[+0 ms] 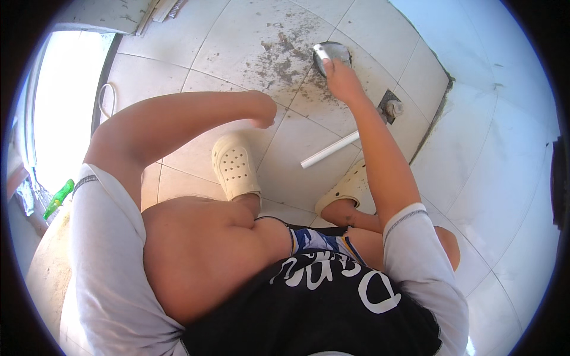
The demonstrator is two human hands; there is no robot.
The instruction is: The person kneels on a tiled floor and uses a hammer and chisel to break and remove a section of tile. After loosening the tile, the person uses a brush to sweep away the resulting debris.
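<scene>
The right hand [342, 79] grasps a white piece [321, 52]; the left hand's [262, 109] grip I cannot tell; a careless sweep could scatter the loose debris [288, 58].

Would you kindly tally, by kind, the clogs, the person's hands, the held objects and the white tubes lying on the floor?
Clogs: 2
Hands, left hand and right hand: 2
Held pale object, kind unclear: 1
White tube: 1
Total: 6
</scene>
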